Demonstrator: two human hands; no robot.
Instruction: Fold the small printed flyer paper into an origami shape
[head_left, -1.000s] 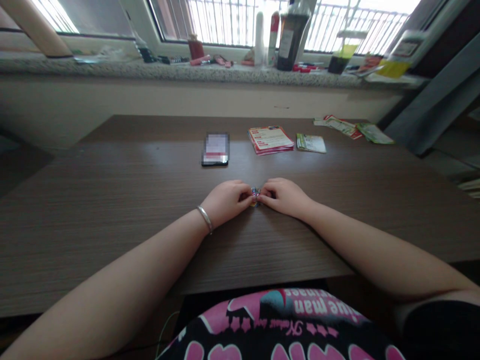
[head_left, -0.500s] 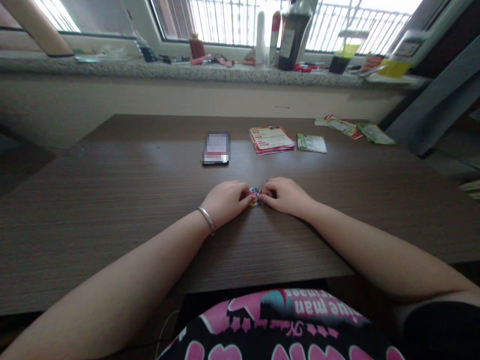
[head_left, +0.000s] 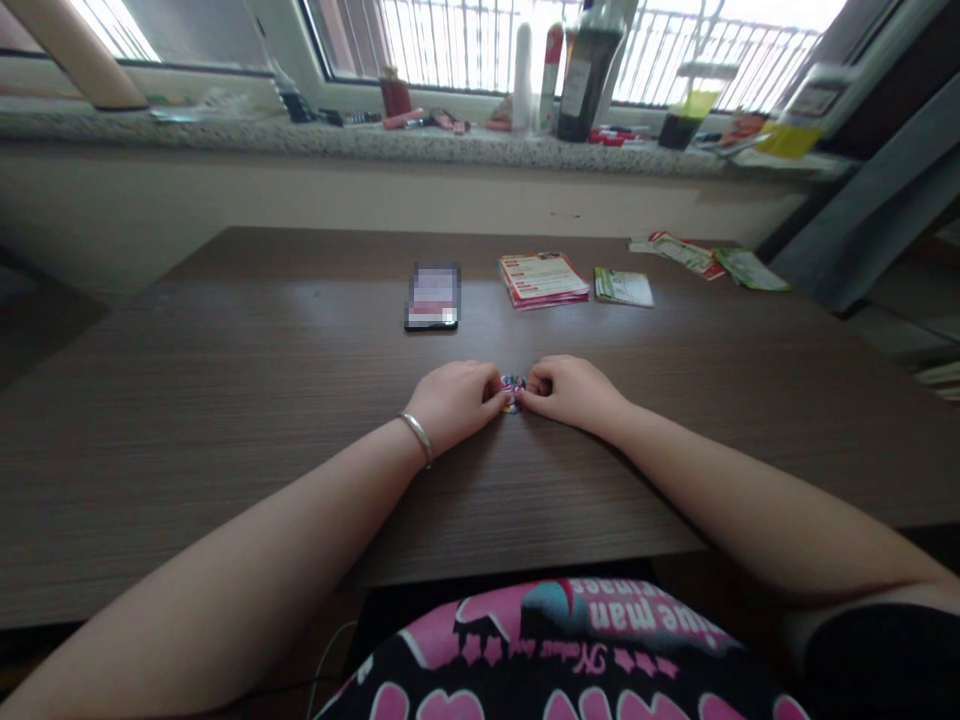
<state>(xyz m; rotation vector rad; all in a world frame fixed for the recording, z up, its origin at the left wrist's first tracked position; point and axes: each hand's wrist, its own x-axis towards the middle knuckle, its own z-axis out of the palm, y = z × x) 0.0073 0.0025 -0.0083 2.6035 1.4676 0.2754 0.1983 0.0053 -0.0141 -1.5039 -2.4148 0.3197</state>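
Between my two hands, low over the brown table, is a small piece of multicoloured, crinkled material, too small to tell what kind it is. My left hand pinches its left side, thumb toward me and fingers curled. A silver bangle sits on the left wrist. From the right, my right hand pinches the other side in the same way. The fingertips hide both ends of the piece.
Behind my hands lie a phone, a stack of printed cards and a smaller green-and-white packet. Colourful wrappers are at the back right. Bottles and small items line the granite windowsill.
Both hands stay in nearly the same place, with the fingers shifting very slightly. A little more of the colourful piece shows between them.
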